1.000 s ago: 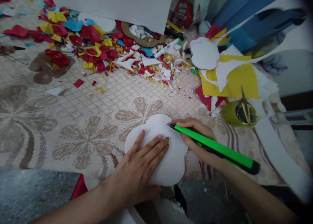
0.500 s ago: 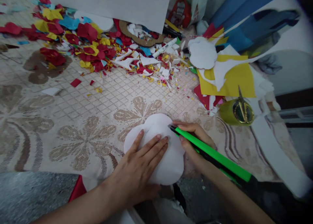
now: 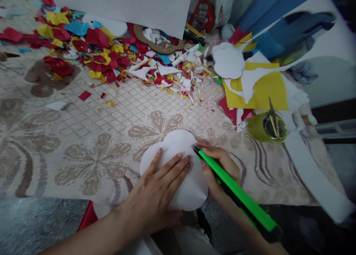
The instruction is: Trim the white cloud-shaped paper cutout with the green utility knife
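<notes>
A white flower-shaped piece (image 3: pixel 183 188), with rounded lobes, lies at the near edge of the table. The fingers of my left hand (image 3: pixel 158 192) stretch across its top, while the thumb sits at its near edge, partly hidden below it. My right hand (image 3: pixel 219 166) is closed around a green and black utility knife (image 3: pixel 241 195). The knife's tip touches or hovers just over the piece's right side; I cannot tell which. A faint line or cut shows near the upper left lobe.
Red, yellow, blue and white scraps (image 3: pixel 105 58) cover the back of the table. On the right are another white flower shape (image 3: pixel 228 61), yellow sheets (image 3: pixel 267 88), a yellow tape roll (image 3: pixel 256 128) with scissors (image 3: pixel 274 123), and a long white strip (image 3: pixel 311 173).
My right hand has turned the knife so its back end swings down and toward me, with the tip staying near the same spot. My left hand and the white piece have hardly moved.
</notes>
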Demonstrator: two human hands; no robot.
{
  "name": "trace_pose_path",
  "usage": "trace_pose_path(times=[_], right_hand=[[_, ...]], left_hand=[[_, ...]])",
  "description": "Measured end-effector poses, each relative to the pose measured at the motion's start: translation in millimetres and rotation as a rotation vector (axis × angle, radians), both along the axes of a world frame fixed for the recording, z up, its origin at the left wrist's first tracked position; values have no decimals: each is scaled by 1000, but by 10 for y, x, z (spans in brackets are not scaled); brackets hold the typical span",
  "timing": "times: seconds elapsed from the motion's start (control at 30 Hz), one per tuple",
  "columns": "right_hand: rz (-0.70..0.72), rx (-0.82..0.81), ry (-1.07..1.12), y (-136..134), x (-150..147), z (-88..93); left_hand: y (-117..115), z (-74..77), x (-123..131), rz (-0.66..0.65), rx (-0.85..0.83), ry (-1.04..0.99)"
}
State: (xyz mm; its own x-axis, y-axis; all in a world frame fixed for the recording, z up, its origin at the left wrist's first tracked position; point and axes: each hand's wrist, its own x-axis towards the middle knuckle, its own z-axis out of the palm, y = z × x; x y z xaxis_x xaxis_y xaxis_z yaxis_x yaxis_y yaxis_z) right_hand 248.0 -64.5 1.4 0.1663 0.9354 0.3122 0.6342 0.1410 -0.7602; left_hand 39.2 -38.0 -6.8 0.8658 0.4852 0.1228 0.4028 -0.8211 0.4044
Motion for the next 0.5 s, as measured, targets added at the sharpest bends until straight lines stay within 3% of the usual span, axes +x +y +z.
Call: trace_pose_path(times=[0.23, 0.5], right_hand=[[20, 37, -30, -24, 0, -30], [61, 92, 166, 15, 249, 106]], left_hand=[[-10, 28, 9, 20, 17, 4], [-11, 24, -8, 4, 5, -4]])
